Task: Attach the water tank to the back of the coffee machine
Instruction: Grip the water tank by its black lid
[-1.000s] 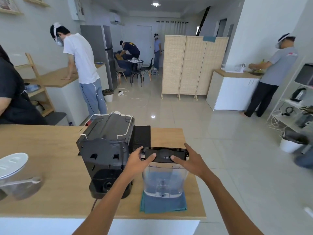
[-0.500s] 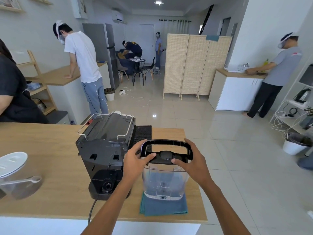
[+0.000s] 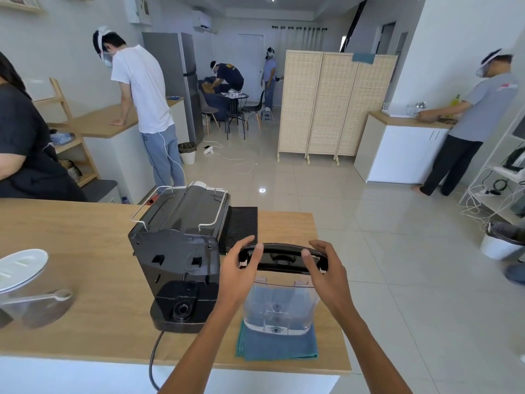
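Observation:
The clear water tank [image 3: 279, 308] stands upright on a blue cloth [image 3: 277, 346], just right of the black coffee machine [image 3: 176, 251]. The machine's back faces me, and its round inlet socket [image 3: 181, 308] shows on the low base. A black lid with a handle [image 3: 284, 258] is at the top of the tank, tilted and slightly above the clear rim. My left hand [image 3: 238, 271] grips the lid's left end and my right hand [image 3: 324, 268] its right end. I cannot tell whether lid and rim touch.
The wooden counter [image 3: 85, 251] ends just right of the tank. A black mat [image 3: 243, 226] lies behind the machine and its power cord [image 3: 153, 356] hangs over the front edge. A clear jug with a white lid [image 3: 22, 277] sits far left. Several people work around the room.
The black lid lay flat on the tank a second ago. Both hands have since closed on its ends and raised it a little. The tank and machine have stayed put.

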Demonstrator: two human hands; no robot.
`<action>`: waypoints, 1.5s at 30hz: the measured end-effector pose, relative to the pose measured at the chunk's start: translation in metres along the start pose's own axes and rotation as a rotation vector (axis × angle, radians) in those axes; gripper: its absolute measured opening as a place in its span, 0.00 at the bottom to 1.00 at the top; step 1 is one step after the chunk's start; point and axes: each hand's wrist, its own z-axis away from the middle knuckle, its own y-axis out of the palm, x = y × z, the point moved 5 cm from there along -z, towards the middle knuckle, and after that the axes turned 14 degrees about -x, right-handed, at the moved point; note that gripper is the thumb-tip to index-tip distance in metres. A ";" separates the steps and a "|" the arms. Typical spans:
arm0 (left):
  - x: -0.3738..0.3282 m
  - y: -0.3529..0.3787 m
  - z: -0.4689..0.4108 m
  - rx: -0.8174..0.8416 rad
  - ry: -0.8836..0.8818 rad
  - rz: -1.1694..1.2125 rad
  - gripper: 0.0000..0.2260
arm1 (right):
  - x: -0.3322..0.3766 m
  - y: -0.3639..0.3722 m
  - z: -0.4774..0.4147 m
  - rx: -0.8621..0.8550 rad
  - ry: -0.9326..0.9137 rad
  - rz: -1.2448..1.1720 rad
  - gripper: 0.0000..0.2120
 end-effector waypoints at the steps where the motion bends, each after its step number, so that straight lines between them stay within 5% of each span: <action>1: 0.001 0.000 0.000 0.000 -0.015 0.009 0.23 | -0.001 0.000 0.000 0.000 -0.010 0.003 0.22; 13: 0.007 0.001 0.004 0.040 -0.085 0.122 0.22 | -0.015 -0.001 0.003 0.052 0.027 -0.111 0.29; 18: 0.024 0.002 0.007 0.247 0.010 -0.038 0.34 | -0.030 -0.002 0.011 0.130 -0.048 0.034 0.31; 26: 0.022 -0.004 0.012 0.310 0.113 -0.228 0.47 | -0.041 -0.002 0.015 0.194 -0.093 0.081 0.45; 30: 0.021 -0.006 0.011 0.315 0.133 -0.278 0.53 | -0.045 -0.002 0.012 0.263 -0.120 0.106 0.54; 45: -0.013 -0.072 0.027 0.152 0.166 -0.102 0.49 | 0.034 0.009 0.042 0.200 -0.239 0.017 0.54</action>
